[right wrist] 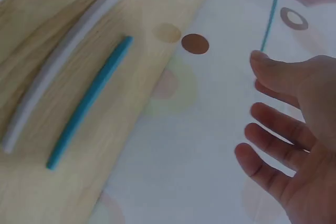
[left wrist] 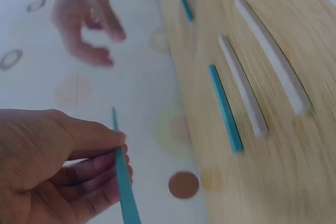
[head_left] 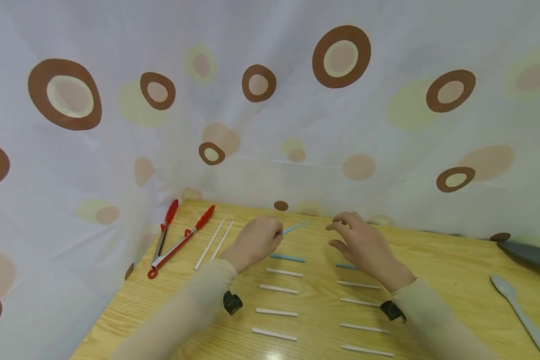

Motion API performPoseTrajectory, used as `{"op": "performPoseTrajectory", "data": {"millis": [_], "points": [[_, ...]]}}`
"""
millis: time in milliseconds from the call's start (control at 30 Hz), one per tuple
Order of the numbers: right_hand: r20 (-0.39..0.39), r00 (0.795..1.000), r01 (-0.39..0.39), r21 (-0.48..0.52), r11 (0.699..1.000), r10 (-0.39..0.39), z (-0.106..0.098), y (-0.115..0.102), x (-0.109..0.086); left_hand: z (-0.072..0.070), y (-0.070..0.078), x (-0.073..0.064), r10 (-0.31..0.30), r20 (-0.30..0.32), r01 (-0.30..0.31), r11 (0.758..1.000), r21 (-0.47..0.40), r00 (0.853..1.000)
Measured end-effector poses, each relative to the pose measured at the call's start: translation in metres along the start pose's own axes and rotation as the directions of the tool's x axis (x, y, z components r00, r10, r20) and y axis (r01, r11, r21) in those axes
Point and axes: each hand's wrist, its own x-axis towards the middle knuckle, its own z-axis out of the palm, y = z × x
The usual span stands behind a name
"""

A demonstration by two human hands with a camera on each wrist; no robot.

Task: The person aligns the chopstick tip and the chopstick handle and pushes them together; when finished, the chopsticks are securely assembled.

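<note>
Wooden table (head_left: 316, 305); two hands (head_left: 258, 240) (head_left: 363, 245); three blue sticks (head_left: 287, 258); ten white sticks (head_left: 279, 289).

Ten slim white sticks (head_left: 285, 272) are counted on the light wooden counter (head_left: 319, 310), eight of them set in two columns of four. Three slim blue sticks (head_left: 287, 258) are seen, one held in the left hand (head_left: 257, 241). One pair of red-tipped metal tongs (head_left: 177, 247), one grey spoon (head_left: 525, 318), one dark grey utensil (head_left: 531, 254) and two black wrist-worn devices (head_left: 232, 303) are also counted.
</note>
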Motion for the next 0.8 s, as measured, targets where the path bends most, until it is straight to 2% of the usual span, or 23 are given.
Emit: {"op": "performPoseTrajectory", "data": {"millis": [133, 233, 333, 433, 500, 567, 667, 800], "points": [[0.088, 0.994, -0.059, -0.012, 0.998, 0.060, 0.001, 0.003, -0.012, -0.001, -0.027, -0.004, -0.128, 0.007, 0.128, 0.990, -0.057, 0.992], [0.196, 0.974, -0.112, -0.007, 0.994, 0.112, 0.002, 0.004, -0.021, 0.003, -0.046, -0.008, -0.223, 0.026, 0.224, 0.971, -0.087, 0.975], [0.325, 0.930, -0.184, 0.008, 0.983, 0.172, 0.002, 0.005, -0.029, 0.006, -0.061, -0.012, -0.312, 0.050, 0.316, 0.942, -0.110, 0.949], [0.449, 0.863, -0.269, 0.016, 0.963, 0.233, 0.000, 0.006, -0.033, 0.007, -0.072, -0.016, -0.383, 0.058, 0.387, 0.912, -0.136, 0.922], [0.519, 0.812, -0.320, 0.015, 0.947, 0.266, -0.002, 0.007, -0.034, 0.006, -0.077, -0.019, -0.407, 0.058, 0.411, 0.897, -0.165, 0.912], [0.568, 0.772, -0.355, 0.015, 0.935, 0.284, -0.003, 0.007, -0.035, 0.005, -0.081, -0.021, -0.421, 0.060, 0.425, 0.887, -0.181, 0.905], [0.600, 0.746, -0.374, 0.017, 0.927, 0.290, -0.005, 0.007, -0.036, 0.005, -0.086, -0.023, -0.436, 0.069, 0.441, 0.878, -0.185, 0.898], [0.609, 0.740, -0.374, 0.017, 0.927, 0.287, -0.006, 0.008, -0.037, 0.008, -0.090, -0.026, -0.454, 0.086, 0.462, 0.872, -0.163, 0.887]]}}
